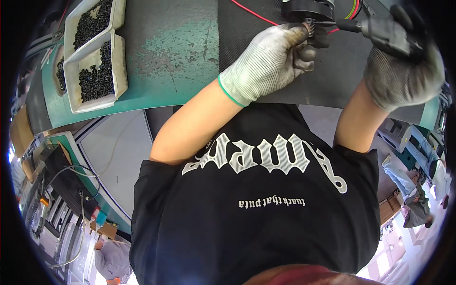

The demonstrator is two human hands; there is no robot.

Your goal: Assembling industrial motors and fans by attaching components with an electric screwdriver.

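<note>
Gloved left hand [268, 59] pinching a small screw [312, 29] against a black round part [308, 8], gloved right hand [403, 66] closed around a black driver [380, 31] just right of the part, red wire [251, 13] left of it, two white trays [118, 71] of black screws far left on the green table [185, 52].

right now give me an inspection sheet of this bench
surface: green worktop, scuffed, with a black mat on it
job's things: black round part at the top edge, only partly in view
clutter: white trays of small black screws, far left
grippers: gloved left hand pinches at the part; gloved right hand grips a black power screwdriver
cables: red wire across the mat
surroundings: other people seated at right
</note>
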